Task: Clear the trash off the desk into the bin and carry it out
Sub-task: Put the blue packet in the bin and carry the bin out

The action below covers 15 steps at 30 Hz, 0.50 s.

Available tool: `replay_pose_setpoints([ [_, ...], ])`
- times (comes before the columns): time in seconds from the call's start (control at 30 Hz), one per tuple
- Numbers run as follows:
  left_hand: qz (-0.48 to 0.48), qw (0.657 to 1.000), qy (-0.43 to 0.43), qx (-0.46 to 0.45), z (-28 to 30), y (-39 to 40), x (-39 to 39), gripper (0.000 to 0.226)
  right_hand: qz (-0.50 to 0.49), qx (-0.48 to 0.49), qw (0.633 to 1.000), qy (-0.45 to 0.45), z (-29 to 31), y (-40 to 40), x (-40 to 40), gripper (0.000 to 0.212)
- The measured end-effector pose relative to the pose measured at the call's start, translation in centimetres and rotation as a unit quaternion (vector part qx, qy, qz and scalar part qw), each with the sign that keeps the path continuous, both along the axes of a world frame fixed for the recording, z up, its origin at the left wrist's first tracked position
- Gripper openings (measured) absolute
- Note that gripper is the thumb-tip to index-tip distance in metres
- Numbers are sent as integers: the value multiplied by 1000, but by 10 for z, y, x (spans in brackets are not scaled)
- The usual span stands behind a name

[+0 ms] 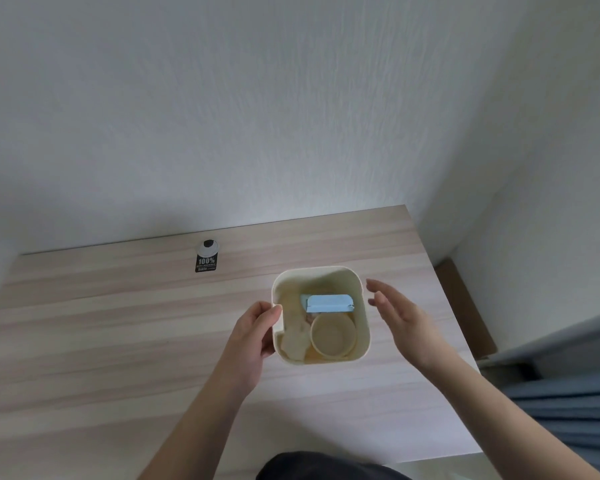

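A pale wood counter (118,341) runs into a white corner of the room, and the bin (363,327) stands on it right in front of me. Inside are a blue packet (329,303), a paper cup (333,336) and some crumpled wrapping (293,339). My left hand (253,336) is clamped on the bin's left rim; my right hand (400,318) is spread flat just beside the right wall, not touching. If I lift one-handed, I judge the bin could tip and spill. A small black carton (207,259) at the back wall sits well apart and could be forgotten.
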<state>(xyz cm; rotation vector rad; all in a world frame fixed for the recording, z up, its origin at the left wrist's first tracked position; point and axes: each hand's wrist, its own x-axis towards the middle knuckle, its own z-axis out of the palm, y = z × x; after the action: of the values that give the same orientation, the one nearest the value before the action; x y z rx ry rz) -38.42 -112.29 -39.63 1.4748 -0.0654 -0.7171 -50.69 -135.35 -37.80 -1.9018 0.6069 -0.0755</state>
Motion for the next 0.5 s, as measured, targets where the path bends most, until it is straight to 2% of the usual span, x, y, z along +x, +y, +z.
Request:
replay_pose_setpoints([
  [0.07,-5,1000,9,-19,5,-2,-5,41,7,63,998,15,-4,5,-7,54],
  [0.13,-12,999,19,-43,11,-5,-10,45,19,150,989,11,-4,12,-11,52],
  [0.2,-15,998,15,-55,17,-7,-17,37,21,218,976,7,1,16,-14,47],
  [0.33,-17,999,-41,-14,24,-5,-28,28,43,253,966,-4,2,15,-18,48],
  [0.4,23,1000,-4,-9,32,-5,-33,14,56,274,960,-5,-1,16,-17,52],
  [0.5,38,999,-2,-12,38,1,-40,28,71,295,953,10,-4,22,-12,59],
])
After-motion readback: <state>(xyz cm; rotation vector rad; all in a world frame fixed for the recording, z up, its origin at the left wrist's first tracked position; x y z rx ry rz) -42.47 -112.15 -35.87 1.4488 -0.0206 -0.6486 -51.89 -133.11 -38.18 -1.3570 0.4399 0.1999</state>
